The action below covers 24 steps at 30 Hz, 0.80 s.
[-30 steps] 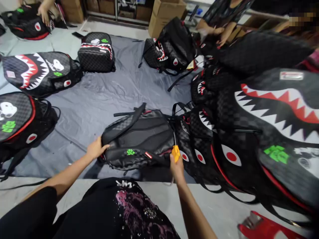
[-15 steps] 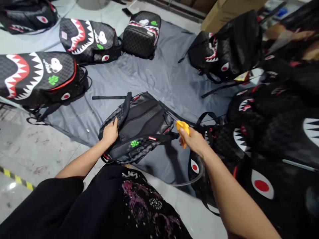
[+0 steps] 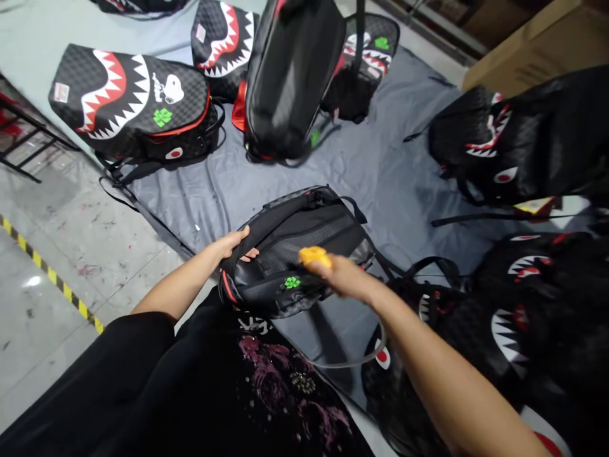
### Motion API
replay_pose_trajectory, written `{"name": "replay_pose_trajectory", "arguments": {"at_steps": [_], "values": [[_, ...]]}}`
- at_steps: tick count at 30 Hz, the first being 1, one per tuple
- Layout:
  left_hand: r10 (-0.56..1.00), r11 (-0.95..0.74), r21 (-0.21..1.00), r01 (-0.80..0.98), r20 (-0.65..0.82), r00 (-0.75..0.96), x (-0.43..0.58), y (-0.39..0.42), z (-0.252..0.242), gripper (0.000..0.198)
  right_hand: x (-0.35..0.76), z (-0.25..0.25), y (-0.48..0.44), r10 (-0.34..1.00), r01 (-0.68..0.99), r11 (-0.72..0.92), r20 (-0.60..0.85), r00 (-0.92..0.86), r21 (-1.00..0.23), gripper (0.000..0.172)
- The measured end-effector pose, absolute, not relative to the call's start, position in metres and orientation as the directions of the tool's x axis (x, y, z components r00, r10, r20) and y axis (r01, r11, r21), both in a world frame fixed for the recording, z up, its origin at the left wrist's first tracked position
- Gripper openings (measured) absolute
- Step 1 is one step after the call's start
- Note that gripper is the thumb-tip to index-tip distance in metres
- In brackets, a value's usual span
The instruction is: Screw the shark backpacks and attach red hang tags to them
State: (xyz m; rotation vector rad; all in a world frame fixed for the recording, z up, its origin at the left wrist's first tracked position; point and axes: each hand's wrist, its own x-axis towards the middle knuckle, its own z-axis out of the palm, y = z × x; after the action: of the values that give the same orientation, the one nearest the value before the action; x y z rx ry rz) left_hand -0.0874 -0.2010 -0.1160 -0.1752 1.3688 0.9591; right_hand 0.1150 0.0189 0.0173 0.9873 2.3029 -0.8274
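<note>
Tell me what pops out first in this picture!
The shark backpack at the upper left, with white teeth and a red mouth. In the middle, the left hand grips a black backpack on the grey sheet, while the right hand holds a yellow tool over it.

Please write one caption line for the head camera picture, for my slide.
Left hand grips a black backpack on a grey sheet; right hand holds a yellow tool over it.

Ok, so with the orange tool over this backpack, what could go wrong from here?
The thin hose looping under the right hand might snag on the loose straps beside the backpack. The orange tool works not far from the left hand gripping the backpack's edge, so it could catch that hand.
</note>
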Motion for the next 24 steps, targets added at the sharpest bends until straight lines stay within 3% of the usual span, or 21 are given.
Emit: {"name": "replay_pose_trajectory", "arguments": {"at_steps": [2, 5, 9, 12, 14, 16, 17, 20, 22, 24], "values": [[0.444, 0.643, 0.408, -0.648, -0.888, -0.118, -0.089, -0.199, -0.116, 0.07, 0.106, 0.019, 0.008, 0.401, 0.738, 0.565, -0.658, -0.637, -0.37, 0.037], [0.473, 0.699, 0.523, -0.488, -0.85, -0.233, -0.086, -0.196, -0.112, 0.067, 0.096, 0.025, 0.002, 0.598, 0.801, 0.548, -0.556, -0.577, -0.241, 0.037], [0.557, 0.712, 0.679, -0.176, -0.7, -0.446, -0.059, -0.185, -0.103, 0.056, 0.092, 0.036, 0.001, 0.343, 0.706, 0.609, -0.683, -0.645, -0.36, 0.041], [0.672, 0.684, 0.687, 0.246, -0.461, -0.579, -0.026, -0.177, -0.098, 0.059, 0.1, 0.044, 0.001, 0.593, 0.774, 0.617, -0.565, -0.574, -0.139, 0.046], [0.807, 0.586, 0.518, 0.623, -0.306, -0.505, -0.006, -0.176, -0.097, 0.068, 0.112, 0.051, 0.004, 0.606, 0.783, 0.62, -0.603, -0.518, -0.049, 0.048], [0.867, 0.487, 0.347, 0.802, -0.304, -0.395, 0.008, -0.18, -0.096, 0.071, 0.129, 0.059, 0.007, 0.499, 0.767, 0.64, -0.734, -0.462, -0.047, 0.048], [0.876, 0.462, 0.303, 0.834, -0.306, -0.374, 0.014, -0.183, -0.095, 0.069, 0.138, 0.064, 0.009, 0.522, 0.777, 0.63, -0.74, -0.423, -0.001, 0.048], [0.926, 0.373, 0.323, 0.87, -0.195, -0.324, 0.031, -0.193, -0.089, 0.06, 0.167, 0.074, 0.015, 0.702, 0.825, 0.54, -0.632, -0.329, 0.17, 0.046], [0.968, 0.242, 0.414, 0.878, -0.158, -0.193, 0.047, -0.199, -0.086, 0.064, 0.187, 0.078, 0.016, 0.61, 0.832, 0.546, -0.728, -0.315, 0.098, 0.044], [0.964, 0.19, 0.44, 0.878, -0.254, -0.081, 0.065, -0.202, -0.087, 0.078, 0.204, 0.081, 0.015, 0.575, 0.842, 0.532, -0.768, -0.283, 0.088, 0.046]]}}
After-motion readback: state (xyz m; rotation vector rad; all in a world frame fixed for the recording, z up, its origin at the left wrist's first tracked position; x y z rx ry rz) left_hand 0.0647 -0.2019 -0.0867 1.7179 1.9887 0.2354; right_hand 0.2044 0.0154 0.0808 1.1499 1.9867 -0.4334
